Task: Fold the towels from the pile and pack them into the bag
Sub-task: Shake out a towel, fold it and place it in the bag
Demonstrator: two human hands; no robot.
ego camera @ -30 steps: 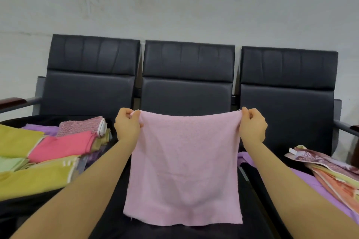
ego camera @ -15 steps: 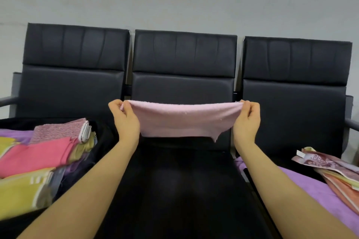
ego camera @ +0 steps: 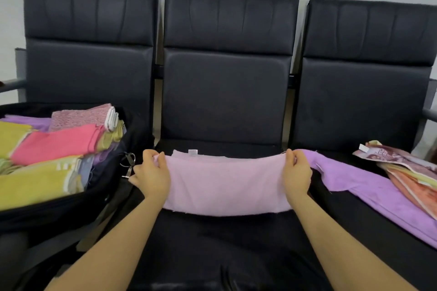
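Pale pink terry, the towel point(ego camera: 224, 184) lies folded in half across the middle seat point(ego camera: 212, 243) of the black bench. The left hand point(ego camera: 151, 176) pinches its left end, thumb on top and fingers curled under the doubled edge; the right hand point(ego camera: 296, 173) pinches the right end likewise. The bag point(ego camera: 59, 205) on the left seat holds folded towels point(ego camera: 54, 143). The pile point(ego camera: 402, 177) lies on the right seat.
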